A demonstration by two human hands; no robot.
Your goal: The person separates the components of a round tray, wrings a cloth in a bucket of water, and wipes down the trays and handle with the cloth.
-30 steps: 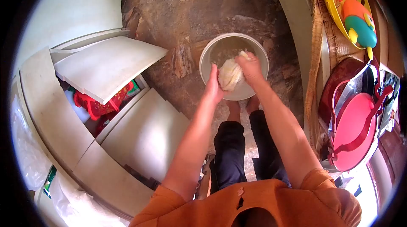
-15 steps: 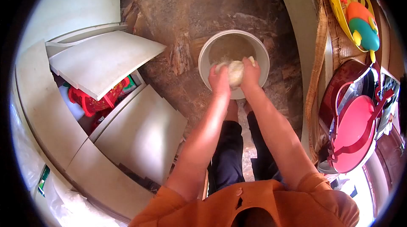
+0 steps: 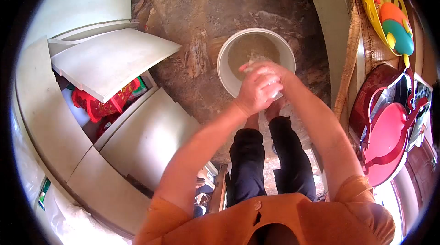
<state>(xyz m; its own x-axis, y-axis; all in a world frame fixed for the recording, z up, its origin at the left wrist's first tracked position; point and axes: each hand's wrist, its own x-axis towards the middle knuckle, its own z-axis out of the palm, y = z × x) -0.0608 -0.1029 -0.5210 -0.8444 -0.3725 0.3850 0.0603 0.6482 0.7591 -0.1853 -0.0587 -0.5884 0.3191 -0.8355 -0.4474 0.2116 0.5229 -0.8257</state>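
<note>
My left hand (image 3: pixel 257 93) and my right hand (image 3: pixel 270 70) are pressed together over the near side of a white bucket (image 3: pixel 223 67). Both are closed around a wet, whitish cloth (image 3: pixel 276 94), most of it hidden by the fingers. A small pale end of it pokes out beside the left hand. Cloudy water (image 3: pixel 256 46) lies inside the bucket, below the hands.
The bucket stands on a brown stone-patterned floor (image 3: pixel 192 16) in front of my feet. At left, a tilted white panel (image 3: pixel 114 57) partly covers a compartment with a red cloth item (image 3: pixel 98 105). A pink bag (image 3: pixel 387 135) and colourful toy (image 3: pixel 398 27) are at right.
The pale bundle was spread between both hands over the bucket. Now the hands have come together and twisted around it, nearer my body, with the right hand reaching across the left.
</note>
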